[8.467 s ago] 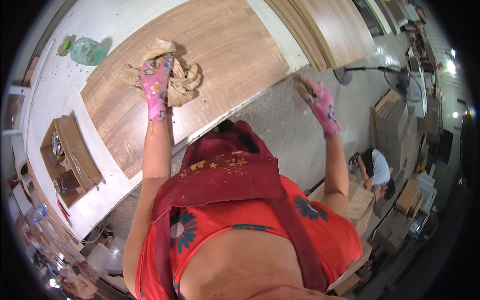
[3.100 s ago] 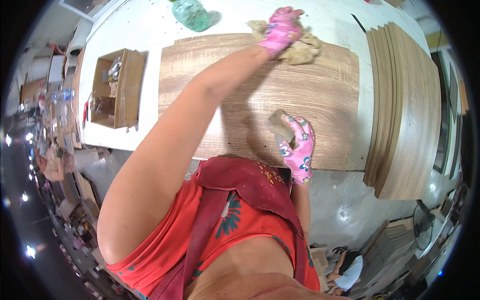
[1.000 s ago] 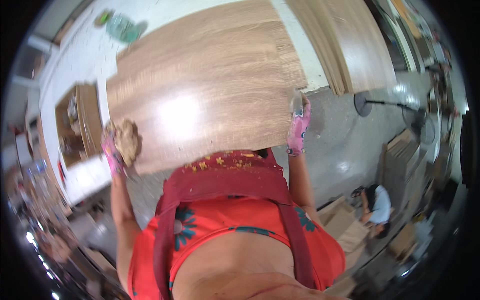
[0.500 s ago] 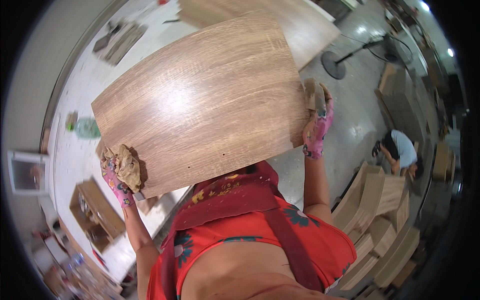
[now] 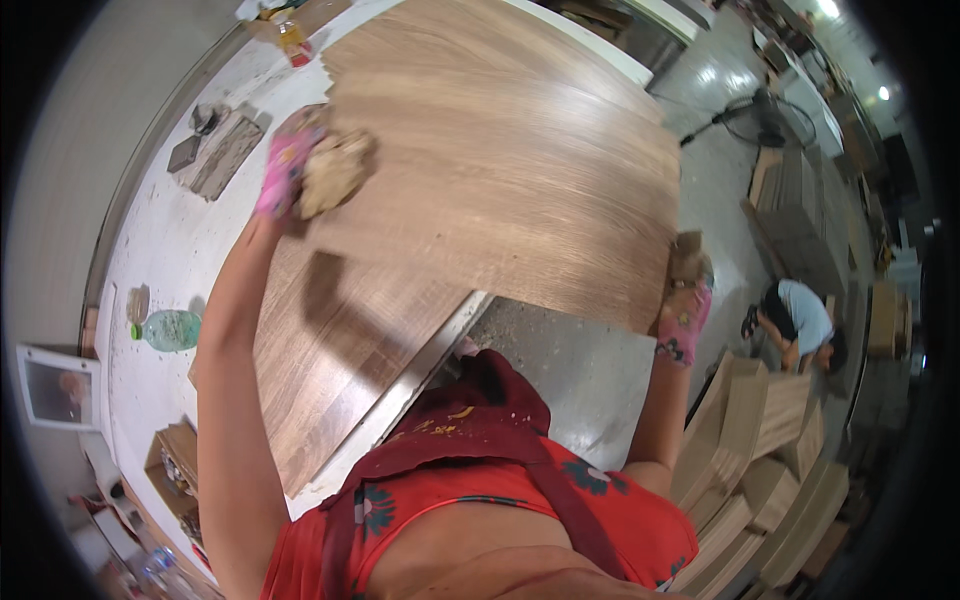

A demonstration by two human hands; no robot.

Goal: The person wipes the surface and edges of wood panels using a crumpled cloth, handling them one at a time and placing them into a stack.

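Observation:
A wood-grain panel (image 5: 500, 150) is held out in front of me, over the table's right side. My left hand (image 5: 288, 165), in a pink patterned glove, is closed on a crumpled tan cloth (image 5: 338, 172) at the panel's left end; its fingers are blurred and partly hidden. My right hand (image 5: 687, 318), gloved alike, grips the panel's right edge, with a small brownish block-like piece (image 5: 690, 258) at its fingers. Beneath, a second wood-grain panel (image 5: 340, 350) lies on the white table (image 5: 150, 400), with a dark shadow across it.
On the table are a green plastic bottle (image 5: 168, 331), a grey-brown slab (image 5: 225, 158), a yellow-red bottle (image 5: 294, 42) and a wooden box (image 5: 172, 465). At right stand a fan (image 5: 762, 118) and stacked boards (image 5: 745, 440). A person (image 5: 800, 315) crouches on the floor there.
The held panel has moved away from my body and to the right. My left hand with the cloth has gone up the picture; my right hand has shifted right and nearer. A lower panel now shows.

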